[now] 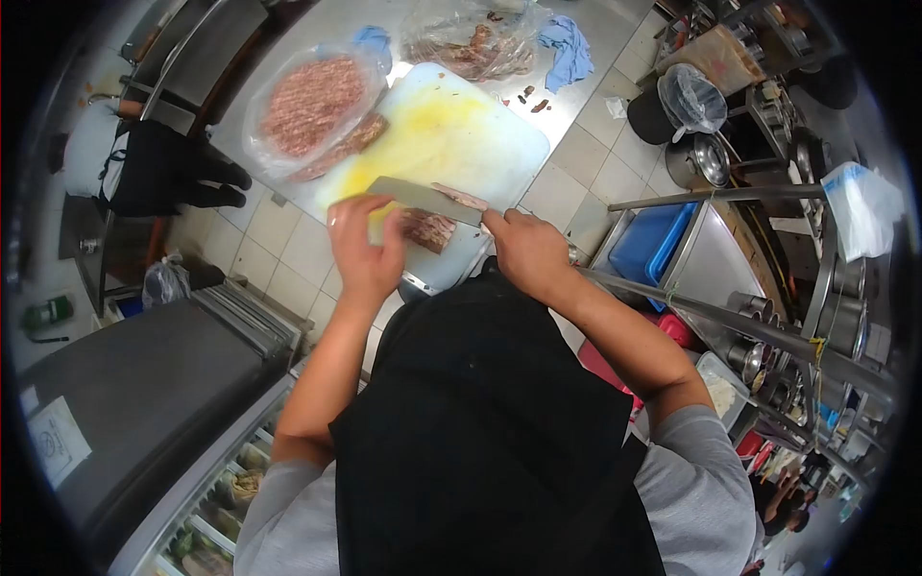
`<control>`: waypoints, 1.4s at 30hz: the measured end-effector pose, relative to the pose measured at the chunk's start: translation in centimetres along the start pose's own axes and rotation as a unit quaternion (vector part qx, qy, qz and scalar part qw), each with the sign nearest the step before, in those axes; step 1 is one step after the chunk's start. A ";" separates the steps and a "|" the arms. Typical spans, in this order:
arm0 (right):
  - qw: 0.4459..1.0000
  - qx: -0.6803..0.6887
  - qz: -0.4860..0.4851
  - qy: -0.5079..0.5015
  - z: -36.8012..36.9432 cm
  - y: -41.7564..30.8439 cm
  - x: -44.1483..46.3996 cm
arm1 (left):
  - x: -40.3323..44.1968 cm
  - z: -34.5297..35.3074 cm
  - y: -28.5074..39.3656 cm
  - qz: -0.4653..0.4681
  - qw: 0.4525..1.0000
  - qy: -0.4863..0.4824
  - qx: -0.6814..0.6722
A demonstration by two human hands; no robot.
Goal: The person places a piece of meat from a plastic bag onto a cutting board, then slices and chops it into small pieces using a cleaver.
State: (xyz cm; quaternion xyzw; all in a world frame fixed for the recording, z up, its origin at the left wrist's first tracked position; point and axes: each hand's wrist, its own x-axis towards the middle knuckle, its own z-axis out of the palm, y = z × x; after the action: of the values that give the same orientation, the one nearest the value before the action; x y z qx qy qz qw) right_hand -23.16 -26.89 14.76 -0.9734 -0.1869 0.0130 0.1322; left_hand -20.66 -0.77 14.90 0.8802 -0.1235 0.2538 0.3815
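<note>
My right hand (526,252) is wrapped round the handle of a cleaver (430,200), whose wide blade points left over the near part of the cutting board (509,134). Just below the blade lies a piece of meat (428,231), and a thin strip of meat (459,196) rests along its far side. My left hand (365,248), slightly blurred, is at the blade's far end, thumb apart from the fingers and close to the meat. Nothing shows in its grasp; whether its fingers touch the blade is unclear.
A clear bag of chopped meat (312,104) sits left of the board, another bag of meat (480,48) behind it. Blue cloths (567,53) and dark scraps (540,106) lie on the metal table (226,134). Shelving with a blue tub (653,240) stands right; another person (158,168) is at left.
</note>
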 end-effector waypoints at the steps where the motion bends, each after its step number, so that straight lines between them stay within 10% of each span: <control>1: 1.000 0.003 -0.001 0.005 0.0 0.1 -0.2 | 1.8 -0.6 1.0 0.005 1.000 0.000 0.004; 7: 0.997 0.002 -0.068 0.036 0.6 0.4 -1.5 | 9.3 4.6 0.8 0.067 0.893 -0.421 0.144; 9: 0.993 -0.005 -0.109 0.055 0.5 0.6 -1.8 | 10.7 6.2 0.5 -0.033 0.755 -0.649 0.088; 13: 0.993 -0.004 -0.110 0.051 0.7 1.4 -2.3 | 9.4 8.2 -1.7 -0.093 0.717 -0.690 -0.027; 19: 0.995 0.016 -0.102 -0.007 0.1 1.6 -2.6 | 9.0 7.9 -0.2 -0.030 0.760 -0.647 -0.057; 24: 0.994 0.102 0.034 -0.034 2.3 2.9 -3.1 | 11.9 -0.4 4.8 -0.039 0.935 -0.349 -0.056; 32: 0.976 0.131 0.166 -0.054 1.1 3.1 -1.8 | 0.8 1.5 -3.1 0.041 0.872 -0.476 0.109; 42: 0.982 0.090 0.103 -0.129 2.2 2.5 0.3 | -6.2 4.6 -4.3 0.013 0.990 -0.139 0.027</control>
State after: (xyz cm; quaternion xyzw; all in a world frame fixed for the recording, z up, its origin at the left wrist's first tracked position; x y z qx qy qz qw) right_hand -22.16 -28.51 11.99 -0.9615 -0.0995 0.1690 0.1924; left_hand -22.46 -1.12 6.28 0.9151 -0.1800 0.1374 0.3335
